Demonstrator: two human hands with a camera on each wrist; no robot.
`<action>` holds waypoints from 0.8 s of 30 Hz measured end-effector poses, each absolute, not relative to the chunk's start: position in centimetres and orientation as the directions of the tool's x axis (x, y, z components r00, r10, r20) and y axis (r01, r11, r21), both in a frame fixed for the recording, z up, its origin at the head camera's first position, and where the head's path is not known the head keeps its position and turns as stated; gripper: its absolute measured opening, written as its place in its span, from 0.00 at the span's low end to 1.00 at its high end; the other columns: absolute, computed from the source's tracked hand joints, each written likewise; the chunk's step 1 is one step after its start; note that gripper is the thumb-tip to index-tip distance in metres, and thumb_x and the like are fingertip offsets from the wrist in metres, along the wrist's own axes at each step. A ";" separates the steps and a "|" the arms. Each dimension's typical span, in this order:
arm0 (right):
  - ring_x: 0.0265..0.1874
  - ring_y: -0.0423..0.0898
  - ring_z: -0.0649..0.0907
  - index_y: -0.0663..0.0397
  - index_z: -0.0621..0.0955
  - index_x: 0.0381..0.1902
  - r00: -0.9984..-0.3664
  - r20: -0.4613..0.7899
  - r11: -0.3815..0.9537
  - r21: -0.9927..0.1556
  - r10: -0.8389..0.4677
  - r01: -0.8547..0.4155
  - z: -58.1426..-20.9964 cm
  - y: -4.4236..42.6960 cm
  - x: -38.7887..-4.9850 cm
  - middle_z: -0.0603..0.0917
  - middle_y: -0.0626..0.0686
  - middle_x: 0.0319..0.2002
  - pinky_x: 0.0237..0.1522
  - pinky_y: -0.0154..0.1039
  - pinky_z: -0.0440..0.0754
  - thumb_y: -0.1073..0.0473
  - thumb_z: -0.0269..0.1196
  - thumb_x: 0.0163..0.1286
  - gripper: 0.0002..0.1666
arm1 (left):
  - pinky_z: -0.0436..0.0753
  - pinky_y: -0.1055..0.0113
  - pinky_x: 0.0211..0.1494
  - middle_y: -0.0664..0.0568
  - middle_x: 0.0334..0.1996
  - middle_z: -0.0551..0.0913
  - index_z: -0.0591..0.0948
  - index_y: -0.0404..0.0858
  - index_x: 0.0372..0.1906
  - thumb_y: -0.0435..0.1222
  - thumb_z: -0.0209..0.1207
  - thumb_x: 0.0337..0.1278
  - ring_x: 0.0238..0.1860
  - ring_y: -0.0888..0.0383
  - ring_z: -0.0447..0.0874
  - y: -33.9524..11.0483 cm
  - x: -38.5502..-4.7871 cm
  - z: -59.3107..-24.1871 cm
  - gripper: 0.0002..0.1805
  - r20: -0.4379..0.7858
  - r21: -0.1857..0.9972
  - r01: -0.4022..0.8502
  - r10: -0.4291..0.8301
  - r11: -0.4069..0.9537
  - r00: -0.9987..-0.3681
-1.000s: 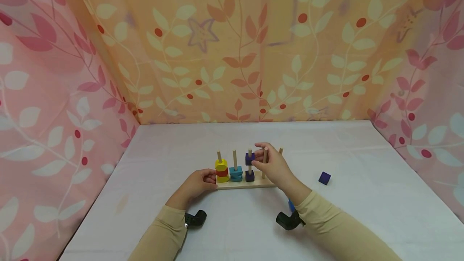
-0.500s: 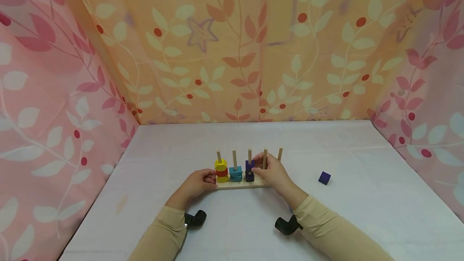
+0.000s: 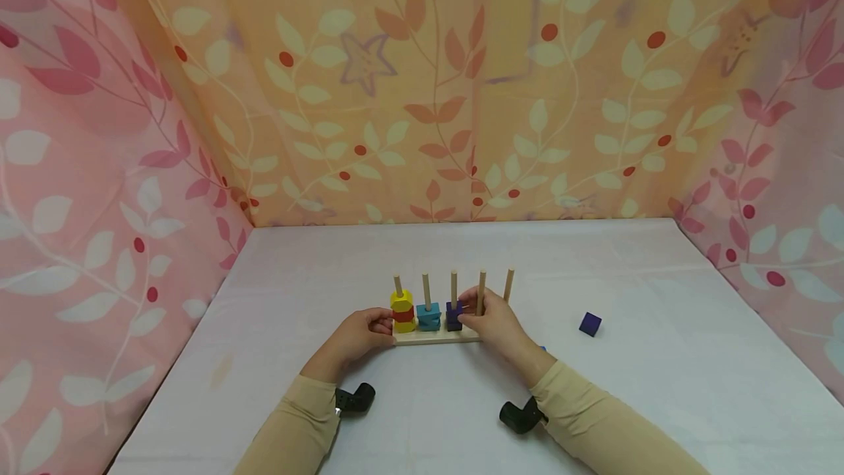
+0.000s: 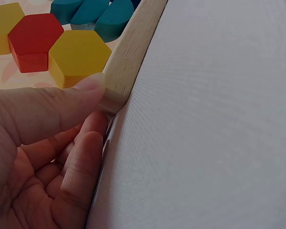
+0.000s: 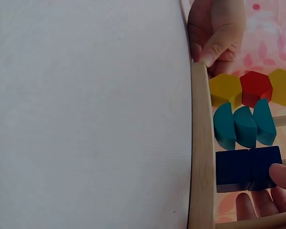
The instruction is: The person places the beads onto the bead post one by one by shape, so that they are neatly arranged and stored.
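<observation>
A pale wooden peg stand (image 3: 431,339) with upright pegs lies on the table. My left hand (image 3: 354,334) holds its left end, the thumb (image 4: 88,90) pressing on the wood. My right hand (image 3: 497,322) pinches a dark purple-blue square block (image 5: 265,168) on the third peg. That block sits against a matching lower block (image 5: 232,167). The first peg carries a red hexagon block (image 5: 256,89) between two yellow hexagon blocks. On the second peg are teal half-round blocks (image 3: 429,317). The two pegs at the right show no blocks; the right hand hides part of the stand.
A loose purple square block (image 3: 590,324) lies on the white table to the right. Just behind my right wrist, a bit of a blue piece (image 3: 543,348) peeks out, mostly hidden. Patterned cloth walls (image 3: 422,94) enclose the table.
My right hand has moved down the third peg with the purple square block, from high on the peg to the lower block. The left hand stays at the stand's end.
</observation>
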State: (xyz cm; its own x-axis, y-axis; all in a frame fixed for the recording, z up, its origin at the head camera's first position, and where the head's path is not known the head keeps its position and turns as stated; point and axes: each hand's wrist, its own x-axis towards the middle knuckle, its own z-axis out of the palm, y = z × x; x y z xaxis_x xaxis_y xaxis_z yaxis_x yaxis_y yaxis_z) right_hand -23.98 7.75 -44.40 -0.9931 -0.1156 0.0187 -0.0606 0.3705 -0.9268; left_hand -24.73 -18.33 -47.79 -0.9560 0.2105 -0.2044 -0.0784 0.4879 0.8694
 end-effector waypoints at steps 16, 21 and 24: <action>0.49 0.56 0.78 0.63 0.72 0.54 -0.975 0.076 0.350 -0.925 -0.210 -0.147 -43.6 9.0 -23.3 0.79 0.62 0.48 0.53 0.49 0.72 0.68 0.62 0.58 0.24 | 0.77 0.68 0.41 0.51 0.35 0.78 0.76 0.36 0.50 0.32 0.68 0.43 0.36 0.57 0.75 -18.4 -24.8 -48.1 0.25 -0.187 0.879 -0.070 0.205 0.472 -0.961; 0.55 0.56 0.74 0.62 0.70 0.57 -0.961 0.097 0.329 -0.927 -0.259 -0.182 -43.4 10.2 -22.6 0.76 0.63 0.53 0.57 0.51 0.67 0.66 0.61 0.60 0.26 | 0.77 0.68 0.41 0.51 0.36 0.78 0.76 0.36 0.51 0.32 0.68 0.43 0.36 0.58 0.75 -18.4 -24.9 -48.2 0.25 -0.186 0.877 -0.069 0.204 0.475 -0.961; 0.57 0.56 0.72 0.62 0.69 0.59 -0.959 0.076 0.324 -0.931 -0.272 -0.166 -43.3 10.9 -22.2 0.74 0.63 0.56 0.59 0.52 0.65 0.66 0.61 0.61 0.27 | 0.77 0.68 0.41 0.51 0.36 0.78 0.75 0.35 0.51 0.32 0.68 0.43 0.36 0.58 0.75 -18.4 -24.9 -48.2 0.25 -0.190 0.876 -0.072 0.205 0.476 -0.960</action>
